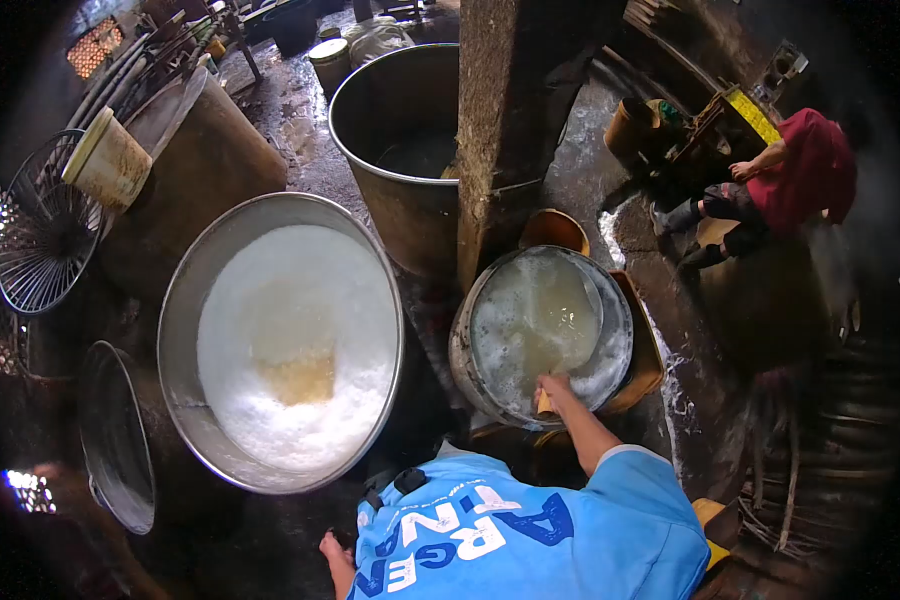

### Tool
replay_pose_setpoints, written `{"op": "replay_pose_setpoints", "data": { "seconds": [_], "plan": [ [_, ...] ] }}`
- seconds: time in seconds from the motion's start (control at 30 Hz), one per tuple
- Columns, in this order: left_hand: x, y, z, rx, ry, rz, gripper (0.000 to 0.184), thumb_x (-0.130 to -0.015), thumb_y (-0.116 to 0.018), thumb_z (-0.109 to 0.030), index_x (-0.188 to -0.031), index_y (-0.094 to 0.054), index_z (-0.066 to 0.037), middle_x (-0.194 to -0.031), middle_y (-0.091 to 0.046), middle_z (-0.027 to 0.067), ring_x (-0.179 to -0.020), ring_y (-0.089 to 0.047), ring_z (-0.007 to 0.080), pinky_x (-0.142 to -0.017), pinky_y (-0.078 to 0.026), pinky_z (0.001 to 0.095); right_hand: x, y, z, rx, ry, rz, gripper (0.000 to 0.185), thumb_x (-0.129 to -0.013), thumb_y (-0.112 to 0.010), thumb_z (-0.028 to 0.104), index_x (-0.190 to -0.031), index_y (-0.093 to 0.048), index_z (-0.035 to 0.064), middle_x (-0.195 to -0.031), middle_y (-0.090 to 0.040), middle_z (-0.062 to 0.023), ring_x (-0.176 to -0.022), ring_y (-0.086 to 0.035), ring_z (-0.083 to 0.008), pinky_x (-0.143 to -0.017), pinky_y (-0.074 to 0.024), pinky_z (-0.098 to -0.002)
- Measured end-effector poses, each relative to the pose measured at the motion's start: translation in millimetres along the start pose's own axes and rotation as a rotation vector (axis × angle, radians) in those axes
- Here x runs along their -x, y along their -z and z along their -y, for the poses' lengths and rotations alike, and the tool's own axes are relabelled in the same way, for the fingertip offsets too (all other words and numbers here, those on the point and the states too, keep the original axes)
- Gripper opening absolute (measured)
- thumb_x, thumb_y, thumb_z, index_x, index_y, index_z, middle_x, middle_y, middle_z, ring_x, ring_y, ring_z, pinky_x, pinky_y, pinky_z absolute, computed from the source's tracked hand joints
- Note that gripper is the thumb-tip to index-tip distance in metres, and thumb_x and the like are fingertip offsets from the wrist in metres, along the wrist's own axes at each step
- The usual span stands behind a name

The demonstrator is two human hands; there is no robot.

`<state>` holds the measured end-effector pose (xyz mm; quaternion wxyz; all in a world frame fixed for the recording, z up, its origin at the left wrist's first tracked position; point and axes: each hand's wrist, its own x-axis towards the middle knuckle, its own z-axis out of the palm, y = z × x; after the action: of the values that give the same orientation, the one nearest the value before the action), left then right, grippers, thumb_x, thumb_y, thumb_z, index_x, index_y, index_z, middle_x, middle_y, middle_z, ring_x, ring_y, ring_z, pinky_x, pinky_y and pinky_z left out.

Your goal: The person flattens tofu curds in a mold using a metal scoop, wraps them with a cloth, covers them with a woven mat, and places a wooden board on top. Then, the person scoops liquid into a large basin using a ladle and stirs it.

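Note:
My right hand (558,390) is closed round the short, yellowish handle (544,403) of what looks like a dipper, over the near rim of a round drum (460,350). Cloudy, foamy liquid (535,310) fills that drum, and a rounded outline in it seems to be the dipper's head, mostly under the surface. Low beside my body hangs my left hand (336,550), its fingers loosely apart and nothing visible in it. Ahead of it stands a wide metal vat (175,370) with white foam (300,270) and a tan patch in the middle.
A thick wooden post (480,130) rises beside a large, dark metal vat (400,200). To the left are a tilted bucket (110,160), a wire fan guard (50,230) and a leaning metal basin (115,440). A person in a red shirt (800,170) is at the right.

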<state>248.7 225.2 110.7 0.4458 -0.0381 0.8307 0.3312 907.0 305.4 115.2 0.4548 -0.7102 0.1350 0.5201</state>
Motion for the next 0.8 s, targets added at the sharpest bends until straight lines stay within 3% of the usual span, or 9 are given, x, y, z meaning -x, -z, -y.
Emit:
{"op": "replay_pose_setpoints", "data": {
  "seconds": [0.1, 0.13, 0.2, 0.27, 0.47, 0.63, 0.8],
  "plan": [
    [0, 6, -2, -0.065, -0.017, -0.007, 0.019, -0.078, -0.054, -0.022, -0.092, -0.058, -0.010, -0.083, -0.057, 0.0071, -0.071, -0.057, 0.0237, -0.056, -0.047, 0.0389, 0, 14, 5, 0.016, -0.087, 0.139, 0.009, -0.077, -0.056, 0.001, -0.078, -0.047, 0.0010, -0.055, -0.046, -0.0069, -0.041, -0.046, -0.0164, -0.036, -0.0422, -0.0327],
    [30, 2, -18, -0.080, -0.066, 0.063, 0.019, -0.078, -0.055, -0.022, -0.092, -0.057, -0.009, -0.082, -0.057, 0.0074, -0.070, -0.056, 0.0235, -0.057, -0.047, 0.0384, 0, 19, 7, 0.019, -0.120, 0.158, 0.009, -0.077, -0.056, 0.000, -0.077, -0.047, 0.0006, -0.055, -0.046, -0.0069, -0.041, -0.046, -0.0159, -0.036, -0.0425, -0.0324],
    [13, 24, 0, -0.160, -0.229, 0.146, 0.019, -0.078, -0.056, -0.022, -0.092, -0.056, -0.010, -0.081, -0.057, 0.0075, -0.069, -0.056, 0.0233, -0.057, -0.047, 0.0382, 15, 28, 13, 0.056, -0.057, 0.209, 0.009, -0.077, -0.056, -0.001, -0.076, -0.047, 0.0001, -0.056, -0.047, -0.0070, -0.041, -0.047, -0.0158, -0.037, -0.0429, -0.0322],
    [7, 22, 4, 0.077, -0.036, 0.042, 0.017, -0.078, -0.055, -0.022, -0.091, -0.056, -0.010, -0.079, -0.056, 0.0074, -0.067, -0.055, 0.0230, -0.056, -0.047, 0.0372, 32, 39, 18, 0.064, -0.046, 0.256, 0.009, -0.077, -0.056, 0.000, -0.076, -0.047, -0.0002, -0.056, -0.047, -0.0072, -0.041, -0.047, -0.0158, -0.037, -0.0432, -0.0321],
    [47, 26, 40, 0.050, 0.025, -0.047, 0.015, -0.076, -0.054, -0.023, -0.082, -0.054, -0.009, -0.070, -0.055, 0.0063, -0.060, -0.053, 0.0210, -0.053, -0.045, 0.0357, 85, 58, 46, 0.155, -0.106, 0.190, 0.009, -0.078, -0.056, 0.001, -0.075, -0.048, -0.0005, -0.056, -0.047, -0.0072, -0.042, -0.047, -0.0153, -0.036, -0.0423, -0.0317],
    [10, 29, 74, 0.125, 0.230, 0.027, 0.014, -0.076, -0.054, -0.024, -0.077, -0.054, -0.010, -0.067, -0.054, 0.0042, -0.056, -0.052, 0.0192, -0.049, -0.042, 0.0331, 134, 41, 72, 0.333, -0.097, 0.174, 0.008, -0.078, -0.056, 0.000, -0.076, -0.048, -0.0006, -0.057, -0.046, -0.0059, -0.044, -0.045, -0.0136, -0.037, -0.0403, -0.0293],
    [-37, 38, 66, 0.201, 0.380, 0.212, 0.014, -0.076, -0.053, -0.024, -0.073, -0.053, -0.011, -0.064, -0.054, 0.0021, -0.052, -0.050, 0.0173, -0.045, -0.039, 0.0305, 184, -12, 91, 0.511, -0.041, 0.237, 0.006, -0.080, -0.054, 0.000, -0.077, -0.049, -0.0015, -0.060, -0.045, -0.0056, -0.045, -0.045, -0.0133, -0.038, -0.0405, -0.0292]
  ]
}}
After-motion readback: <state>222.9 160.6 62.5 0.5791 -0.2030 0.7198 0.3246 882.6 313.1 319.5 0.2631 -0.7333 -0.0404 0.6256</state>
